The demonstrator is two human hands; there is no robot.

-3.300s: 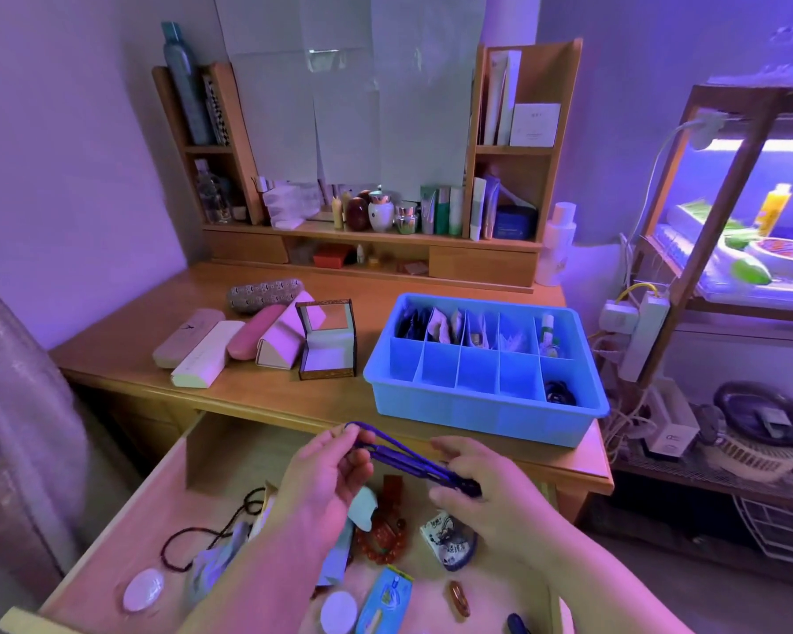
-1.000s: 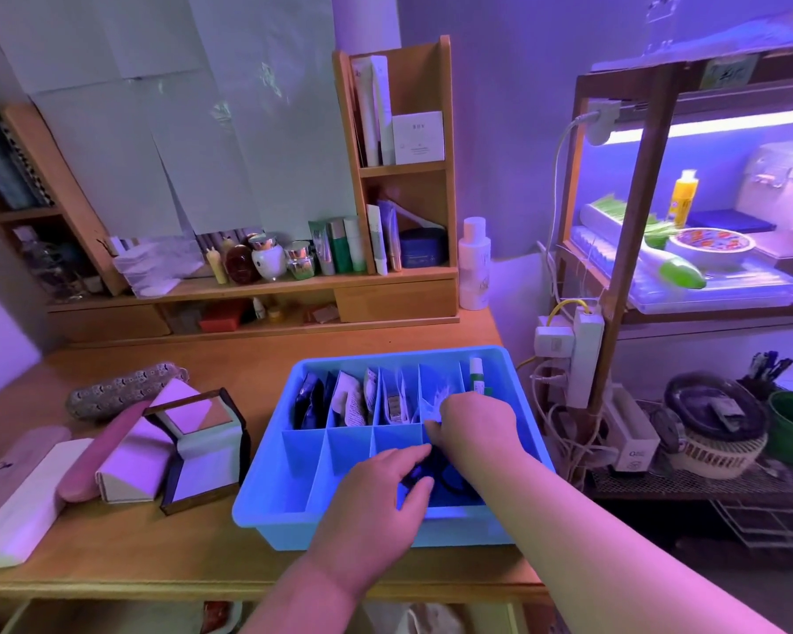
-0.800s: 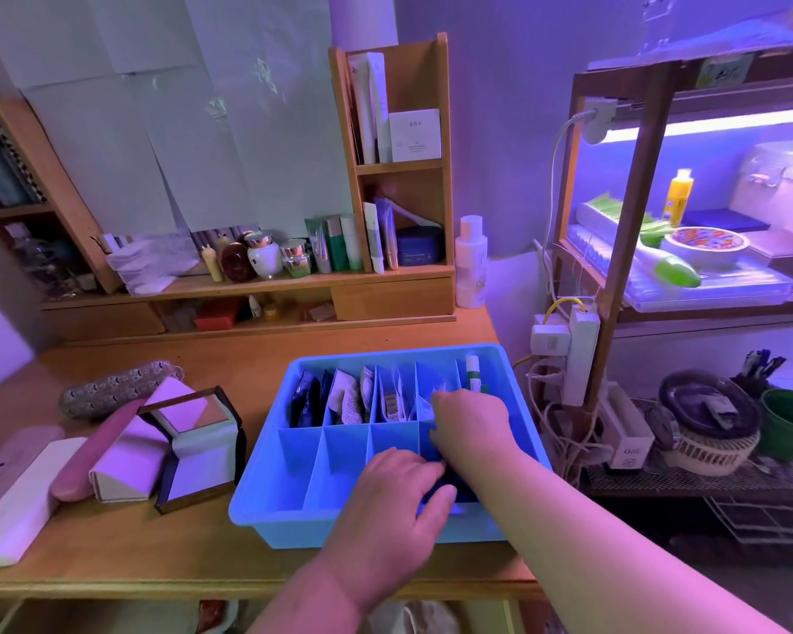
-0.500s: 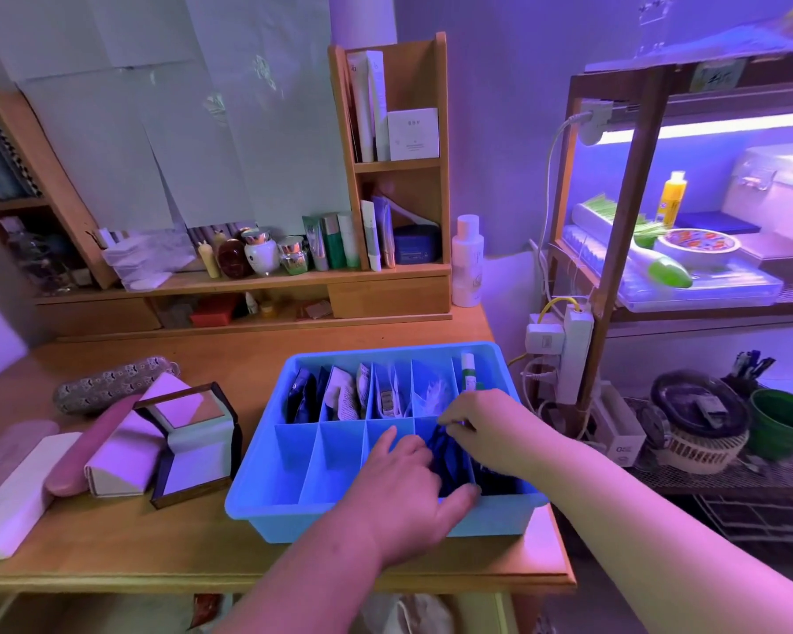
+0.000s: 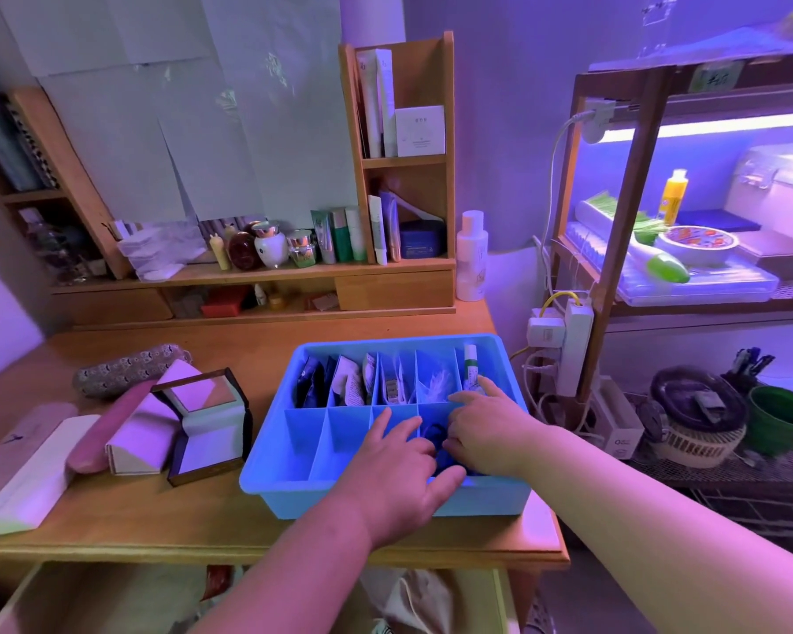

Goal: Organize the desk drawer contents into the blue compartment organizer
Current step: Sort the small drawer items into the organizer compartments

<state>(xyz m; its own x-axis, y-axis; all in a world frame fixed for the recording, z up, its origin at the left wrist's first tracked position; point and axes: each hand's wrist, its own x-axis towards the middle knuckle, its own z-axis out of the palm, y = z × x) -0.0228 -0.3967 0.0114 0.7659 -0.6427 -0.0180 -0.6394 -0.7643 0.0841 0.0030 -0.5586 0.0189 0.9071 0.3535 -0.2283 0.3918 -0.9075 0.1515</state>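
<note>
Since a moment ago the right hand [image 5: 486, 434] has slid nearer. Lower centre, the left hand [image 5: 397, 473], fingers flat, steadies the blue organizer [image 5: 266, 469]; the right tucks a dark strap [image 5: 436, 434] into the front-right compartment, grip hidden.

Desk surface [image 5: 257, 354]: patterned pouch [image 5: 129, 369], pink case [image 5: 104, 432], white case [image 5: 33, 478] and open mirrored box [image 5: 207, 423] lying left. White bottle [image 5: 471, 256] standing at the hutch's right end. Power strip [image 5: 577, 354] hanging on the side rack; yellow bottle [image 5: 674, 196] sitting under its glowing lamp [image 5: 715, 125].
</note>
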